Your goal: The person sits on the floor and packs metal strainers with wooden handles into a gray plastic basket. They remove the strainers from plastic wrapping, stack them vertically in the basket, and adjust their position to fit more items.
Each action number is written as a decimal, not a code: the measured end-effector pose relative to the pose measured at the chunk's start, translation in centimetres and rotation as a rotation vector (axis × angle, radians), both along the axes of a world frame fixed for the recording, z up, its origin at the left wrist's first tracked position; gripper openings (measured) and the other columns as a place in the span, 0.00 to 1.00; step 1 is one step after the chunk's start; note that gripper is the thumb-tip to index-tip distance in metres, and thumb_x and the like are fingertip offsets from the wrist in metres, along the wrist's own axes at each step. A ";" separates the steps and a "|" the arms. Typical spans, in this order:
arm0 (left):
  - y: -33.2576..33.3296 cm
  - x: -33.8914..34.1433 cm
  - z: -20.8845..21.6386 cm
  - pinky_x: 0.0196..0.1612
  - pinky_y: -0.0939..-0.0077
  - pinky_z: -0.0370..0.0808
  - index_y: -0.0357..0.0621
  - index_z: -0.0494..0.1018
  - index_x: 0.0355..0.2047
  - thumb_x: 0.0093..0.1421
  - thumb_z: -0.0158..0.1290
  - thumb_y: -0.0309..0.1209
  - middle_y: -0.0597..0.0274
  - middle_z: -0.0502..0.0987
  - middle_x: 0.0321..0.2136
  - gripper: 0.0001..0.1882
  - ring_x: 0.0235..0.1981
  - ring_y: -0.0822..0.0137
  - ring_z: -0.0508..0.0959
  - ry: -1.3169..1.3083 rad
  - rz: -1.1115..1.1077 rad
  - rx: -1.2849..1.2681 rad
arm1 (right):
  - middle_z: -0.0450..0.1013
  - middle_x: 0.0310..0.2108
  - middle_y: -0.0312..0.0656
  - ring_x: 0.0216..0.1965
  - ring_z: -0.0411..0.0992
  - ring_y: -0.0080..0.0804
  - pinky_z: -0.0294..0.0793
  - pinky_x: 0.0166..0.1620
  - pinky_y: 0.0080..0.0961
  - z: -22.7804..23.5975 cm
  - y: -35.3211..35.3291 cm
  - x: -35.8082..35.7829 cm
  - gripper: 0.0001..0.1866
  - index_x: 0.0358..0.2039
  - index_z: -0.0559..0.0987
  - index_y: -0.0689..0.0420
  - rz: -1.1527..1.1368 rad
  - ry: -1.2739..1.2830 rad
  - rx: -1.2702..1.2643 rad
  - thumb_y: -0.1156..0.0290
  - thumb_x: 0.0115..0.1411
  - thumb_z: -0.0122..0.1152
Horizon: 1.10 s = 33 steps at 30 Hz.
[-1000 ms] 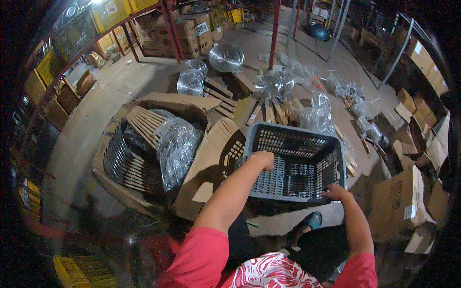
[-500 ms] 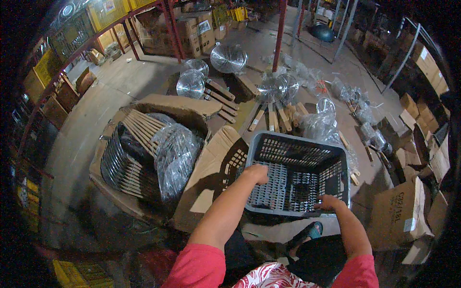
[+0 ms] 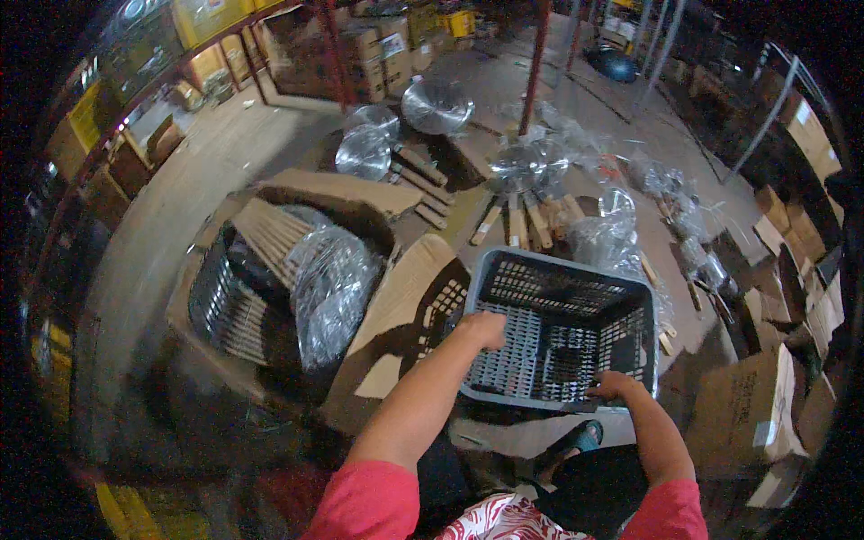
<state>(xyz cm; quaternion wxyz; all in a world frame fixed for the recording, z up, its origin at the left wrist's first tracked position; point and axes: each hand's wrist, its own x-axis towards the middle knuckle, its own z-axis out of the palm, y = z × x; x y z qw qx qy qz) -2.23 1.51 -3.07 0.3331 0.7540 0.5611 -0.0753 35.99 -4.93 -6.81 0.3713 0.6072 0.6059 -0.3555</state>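
Observation:
Tilted toward me, a dark grey plastic basket (image 3: 515, 362) with slotted walls and floor stands in front of my body, with nothing lying in it. My left hand (image 3: 484, 330) is closed over its left side, fingers curled inward over the rim. At the near right of the rim, my right hand (image 3: 616, 386) is closed too, its fingertips partly hidden. Left of the basket sits an open cardboard box (image 3: 326, 187) of wire-headed strainers with wooden handles (image 3: 270, 236), some wrapped in clear plastic (image 3: 335, 288).
Beyond the basket, round wire strainers (image 3: 438, 105) with wooden handles (image 3: 515, 220) lie on the floor. Plastic-wrapped pieces (image 3: 612, 232) spread to the right. Cardboard boxes (image 3: 733, 400) crowd the right side. A red post (image 3: 537, 67) rises behind the strainers.
The view has swung slightly, so the background sits a little farther right. Both hands keep their grip on the basket, which has hardly moved.

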 end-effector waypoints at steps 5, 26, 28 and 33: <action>-0.1 0.1 1.0 0.51 0.52 0.77 0.42 0.80 0.46 0.50 0.58 0.28 0.49 0.80 0.49 0.20 0.50 0.52 0.80 0.042 0.014 -0.045 | 0.70 0.59 0.55 0.59 0.69 0.52 0.68 0.61 0.43 -0.9 -0.3 0.5 0.42 0.61 0.73 0.55 0.095 0.161 0.200 0.38 0.53 0.63; 0.1 -0.2 2.4 0.51 0.59 0.78 0.44 0.81 0.45 0.52 0.58 0.30 0.53 0.81 0.48 0.19 0.50 0.54 0.81 0.045 0.042 -0.024 | 0.81 0.37 0.52 0.37 0.80 0.46 0.77 0.44 0.42 4.2 0.0 -1.6 0.33 0.45 0.81 0.64 -0.196 0.178 0.116 0.43 0.55 0.66; 0.0 -0.2 2.1 0.52 0.59 0.78 0.44 0.81 0.46 0.52 0.58 0.30 0.53 0.81 0.48 0.19 0.50 0.54 0.81 0.032 0.062 -0.011 | 0.81 0.38 0.52 0.36 0.80 0.45 0.77 0.44 0.42 4.1 0.0 -1.3 0.33 0.47 0.81 0.63 -0.074 0.059 0.119 0.43 0.55 0.66; 0.1 -0.1 1.6 0.49 0.54 0.78 0.40 0.78 0.46 0.53 0.55 0.31 0.44 0.80 0.46 0.19 0.46 0.46 0.81 0.010 0.026 0.003 | 0.74 0.55 0.55 0.55 0.74 0.51 0.72 0.57 0.42 4.0 -1.5 -1.1 0.43 0.65 0.68 0.54 0.081 0.089 0.271 0.43 0.53 0.66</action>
